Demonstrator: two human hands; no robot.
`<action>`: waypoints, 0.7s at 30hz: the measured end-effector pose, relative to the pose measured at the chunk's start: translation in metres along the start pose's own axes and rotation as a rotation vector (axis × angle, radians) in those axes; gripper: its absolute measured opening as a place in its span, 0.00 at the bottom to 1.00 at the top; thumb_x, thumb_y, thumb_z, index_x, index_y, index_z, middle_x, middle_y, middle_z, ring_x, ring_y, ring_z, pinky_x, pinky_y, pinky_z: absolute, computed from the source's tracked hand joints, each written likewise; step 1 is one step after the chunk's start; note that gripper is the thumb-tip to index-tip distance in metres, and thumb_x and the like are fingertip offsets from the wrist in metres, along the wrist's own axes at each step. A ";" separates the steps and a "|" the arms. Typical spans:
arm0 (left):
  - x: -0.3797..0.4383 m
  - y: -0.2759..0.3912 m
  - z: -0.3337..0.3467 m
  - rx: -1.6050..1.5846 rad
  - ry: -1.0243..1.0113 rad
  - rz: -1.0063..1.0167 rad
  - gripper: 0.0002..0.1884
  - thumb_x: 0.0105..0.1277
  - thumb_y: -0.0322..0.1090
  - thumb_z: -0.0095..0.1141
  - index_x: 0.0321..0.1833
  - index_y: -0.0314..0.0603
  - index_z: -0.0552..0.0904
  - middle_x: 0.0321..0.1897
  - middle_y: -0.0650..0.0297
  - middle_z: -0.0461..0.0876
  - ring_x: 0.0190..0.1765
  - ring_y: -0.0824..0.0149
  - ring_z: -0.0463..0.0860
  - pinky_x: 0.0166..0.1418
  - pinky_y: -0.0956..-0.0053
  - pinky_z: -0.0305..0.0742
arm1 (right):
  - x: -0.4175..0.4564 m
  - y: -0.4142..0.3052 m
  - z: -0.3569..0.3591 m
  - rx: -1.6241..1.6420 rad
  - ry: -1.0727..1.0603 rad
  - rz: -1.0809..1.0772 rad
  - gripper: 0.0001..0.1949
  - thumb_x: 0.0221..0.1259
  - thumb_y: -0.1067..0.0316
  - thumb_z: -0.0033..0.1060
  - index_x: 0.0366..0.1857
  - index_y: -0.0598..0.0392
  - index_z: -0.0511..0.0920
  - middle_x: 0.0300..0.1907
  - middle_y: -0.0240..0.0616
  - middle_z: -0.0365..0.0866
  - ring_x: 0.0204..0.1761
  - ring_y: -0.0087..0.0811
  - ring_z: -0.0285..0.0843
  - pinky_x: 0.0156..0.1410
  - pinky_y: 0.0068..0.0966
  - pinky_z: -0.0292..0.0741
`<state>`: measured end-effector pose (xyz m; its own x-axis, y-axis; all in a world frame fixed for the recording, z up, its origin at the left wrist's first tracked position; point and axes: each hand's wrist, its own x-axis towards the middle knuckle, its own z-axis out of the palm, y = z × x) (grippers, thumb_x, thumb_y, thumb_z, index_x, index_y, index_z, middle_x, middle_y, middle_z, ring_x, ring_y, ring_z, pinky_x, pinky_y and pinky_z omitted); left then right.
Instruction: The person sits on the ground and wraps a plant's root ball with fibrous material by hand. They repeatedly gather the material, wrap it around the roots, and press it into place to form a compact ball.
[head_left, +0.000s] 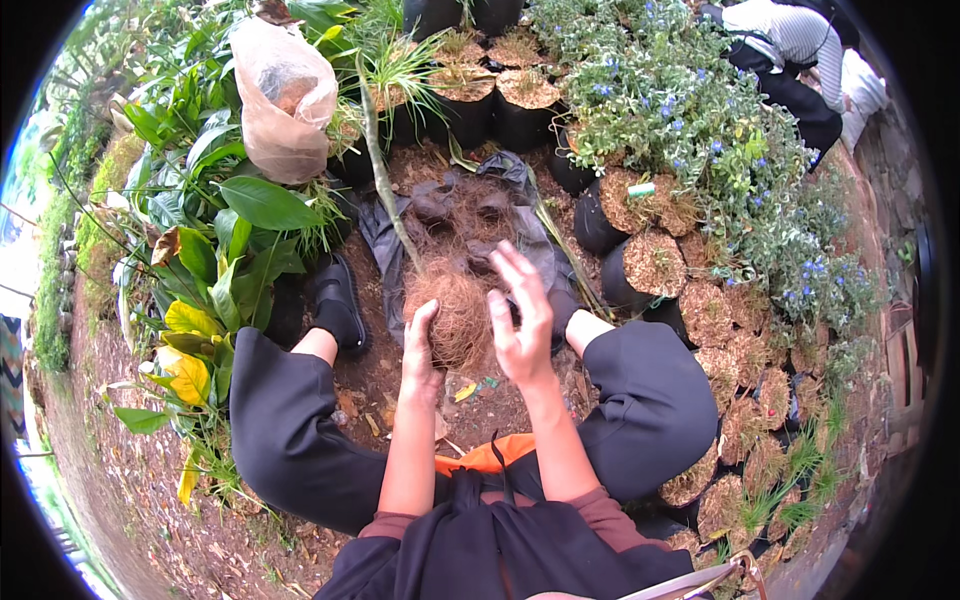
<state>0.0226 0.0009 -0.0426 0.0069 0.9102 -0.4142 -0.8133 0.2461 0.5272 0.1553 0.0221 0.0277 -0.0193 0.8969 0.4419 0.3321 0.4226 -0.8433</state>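
Observation:
A ball of brown coconut fibre (454, 319) around the lower end of a thin plant stem (381, 161) rests against my left hand (421, 349), whose thumb and palm support its left and lower side. My right hand (521, 322) is raised at the ball's right side, fingers apart, with nothing seen in it. Just beyond the ball, loose fibre and dark clumps (469, 206) lie on a grey-black plastic sheet (534, 225) on the soil between my feet.
Black grow bags (517, 120) of fibre-topped soil stand ahead and along the right. Broad-leaved plants (262, 202) and a translucent plastic bag (289, 142) are at the left. Blue-flowered plants (675, 105) grow at the right. A person in a striped top (795, 34) bends at the upper right.

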 end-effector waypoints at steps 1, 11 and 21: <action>0.000 0.000 0.003 0.062 -0.002 0.022 0.21 0.64 0.39 0.49 0.57 0.37 0.72 0.52 0.58 0.78 0.51 0.63 0.79 0.58 0.66 0.73 | 0.003 0.000 -0.006 -0.105 0.008 -0.025 0.21 0.61 0.67 0.50 0.58 0.59 0.70 0.64 0.48 0.63 0.66 0.47 0.60 0.70 0.38 0.56; -0.019 0.000 0.014 0.245 -0.094 0.118 0.22 0.62 0.35 0.55 0.59 0.37 0.71 0.51 0.61 0.77 0.53 0.68 0.77 0.57 0.72 0.71 | -0.006 0.004 0.004 -0.087 -0.354 0.149 0.29 0.57 0.53 0.58 0.57 0.64 0.68 0.55 0.53 0.72 0.60 0.43 0.69 0.67 0.38 0.59; -0.027 0.005 0.018 0.026 -0.078 0.008 0.22 0.61 0.38 0.56 0.56 0.38 0.71 0.45 0.61 0.77 0.46 0.69 0.78 0.51 0.74 0.74 | -0.017 0.009 0.017 0.585 -0.187 0.226 0.28 0.45 0.66 0.70 0.53 0.60 0.70 0.45 0.39 0.78 0.47 0.25 0.74 0.55 0.23 0.71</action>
<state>0.0291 -0.0163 -0.0154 0.0465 0.9351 -0.3513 -0.7984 0.2461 0.5496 0.1428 0.0123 0.0075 -0.1902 0.9571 0.2185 -0.2202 0.1753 -0.9596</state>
